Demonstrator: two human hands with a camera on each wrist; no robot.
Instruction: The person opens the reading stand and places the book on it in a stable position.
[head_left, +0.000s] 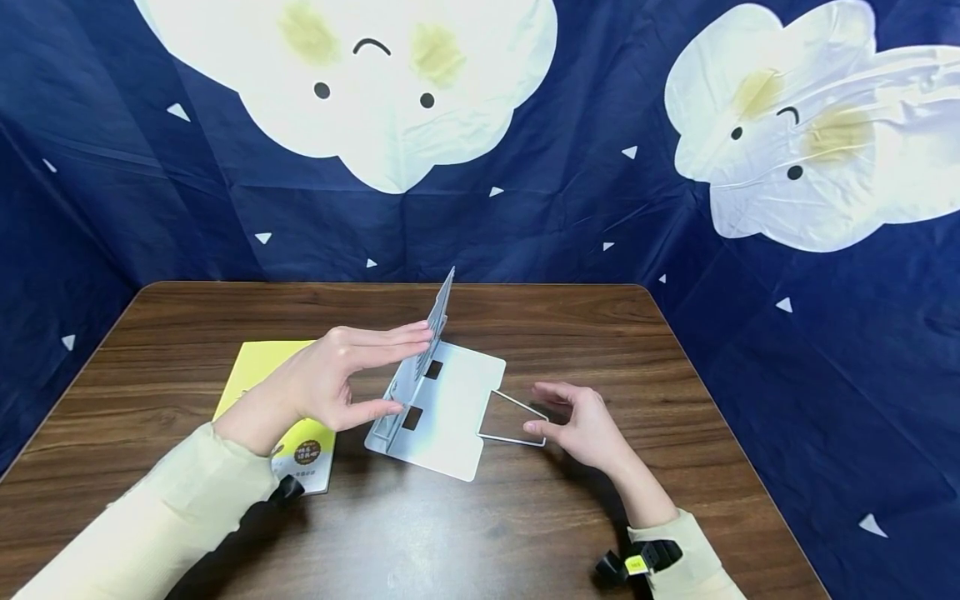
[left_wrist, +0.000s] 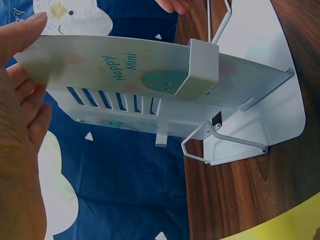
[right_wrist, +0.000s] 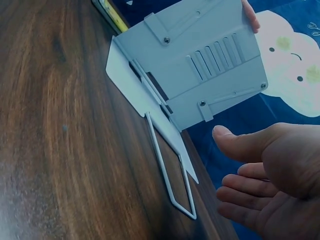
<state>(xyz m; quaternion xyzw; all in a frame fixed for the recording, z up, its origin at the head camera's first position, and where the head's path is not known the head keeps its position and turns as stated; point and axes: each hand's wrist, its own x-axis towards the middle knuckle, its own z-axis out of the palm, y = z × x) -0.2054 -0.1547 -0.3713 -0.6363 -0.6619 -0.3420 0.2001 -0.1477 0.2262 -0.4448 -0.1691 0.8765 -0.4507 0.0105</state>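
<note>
First, left hand [head_left: 330,375] — fingers straight, touching raised panel [right_wrist: 175,65] of stand [head_left: 461,442], thumb spread. Next, right hand [head_left: 581,425] — thumb and fingers apart, just beside wire loop [head_left: 512,439]. Base [head_left: 457,404] flat on table [head_left: 562,517], right of book [head_left: 262,367].

head view looks down on the bench [head_left: 600,333]; both wrist views see the stand [head_left: 450,417] closely, from opposite sides.

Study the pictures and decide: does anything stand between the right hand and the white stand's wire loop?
Nothing visible does. In the right wrist view, only open space separates the right hand from the wire loop on the white stand.
</note>
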